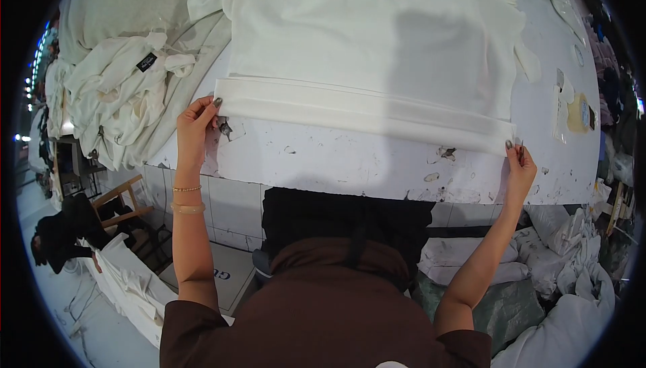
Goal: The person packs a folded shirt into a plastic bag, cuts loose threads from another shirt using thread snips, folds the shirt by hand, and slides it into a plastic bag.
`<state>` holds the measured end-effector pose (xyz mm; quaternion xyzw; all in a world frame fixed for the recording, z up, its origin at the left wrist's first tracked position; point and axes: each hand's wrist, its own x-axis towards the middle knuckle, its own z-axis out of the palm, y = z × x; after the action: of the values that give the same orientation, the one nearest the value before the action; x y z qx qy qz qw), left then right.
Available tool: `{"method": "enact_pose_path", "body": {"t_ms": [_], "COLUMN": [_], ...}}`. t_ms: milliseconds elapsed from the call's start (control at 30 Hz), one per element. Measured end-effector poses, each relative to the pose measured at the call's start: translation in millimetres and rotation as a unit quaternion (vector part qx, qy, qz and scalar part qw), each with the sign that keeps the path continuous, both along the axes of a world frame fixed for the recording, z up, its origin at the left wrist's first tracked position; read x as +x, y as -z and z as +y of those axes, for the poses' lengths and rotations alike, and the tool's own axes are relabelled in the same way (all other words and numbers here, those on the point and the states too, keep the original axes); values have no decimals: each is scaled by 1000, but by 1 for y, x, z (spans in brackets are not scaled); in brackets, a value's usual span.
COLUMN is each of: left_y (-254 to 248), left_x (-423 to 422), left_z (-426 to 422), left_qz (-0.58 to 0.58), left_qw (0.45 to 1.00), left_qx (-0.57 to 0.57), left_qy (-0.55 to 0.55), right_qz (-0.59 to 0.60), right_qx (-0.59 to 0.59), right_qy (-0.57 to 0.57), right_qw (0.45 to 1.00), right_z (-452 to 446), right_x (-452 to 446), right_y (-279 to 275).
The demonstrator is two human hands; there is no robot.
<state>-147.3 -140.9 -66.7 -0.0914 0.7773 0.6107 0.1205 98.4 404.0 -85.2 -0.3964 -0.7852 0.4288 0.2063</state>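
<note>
A large white garment lies spread on the white table, its near edge folded into a long flat band. At the band's left end, my left hand pinches the corner between thumb and fingers. The band's right corner is pinched in my right hand, lower and far to the right. Between the two hands the band runs straight, slanting slightly down to the right. A shadow falls across the garment's right half.
Crumpled white garments with a black label are heaped at the left. A clear packet lies at the table's right. Wrapped bundles sit below on the right. Another person is at the lower left, beside a wooden frame.
</note>
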Motion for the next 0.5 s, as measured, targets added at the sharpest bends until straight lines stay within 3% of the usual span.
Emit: {"method": "enact_pose_path", "body": {"t_ms": [200, 267, 333, 400, 433, 500], "left_y": [-2, -1, -10, 10, 2, -5], "left_x": [3, 4, 12, 15, 21, 38], "left_z": [1, 2, 24, 39, 56, 112], "left_qz": [18, 27, 93, 323, 280, 304], "left_qw": [998, 998, 993, 914, 925, 952], "left_qx": [-60, -64, -54, -198, -210, -39], "left_qy": [12, 8, -52, -148, -146, 2], "right_qz": [52, 144, 214, 254, 271, 269], "right_qx": [-16, -94, -147, -175, -184, -180], "right_qy": [5, 53, 64, 50, 44, 15], "right_qw": [998, 984, 963, 950, 944, 946], "right_z": [-2, -24, -37, -51, -59, -73], "right_x": [4, -2, -5, -8, -12, -19], "right_y": [3, -9, -20, -33, -39, -55]}}
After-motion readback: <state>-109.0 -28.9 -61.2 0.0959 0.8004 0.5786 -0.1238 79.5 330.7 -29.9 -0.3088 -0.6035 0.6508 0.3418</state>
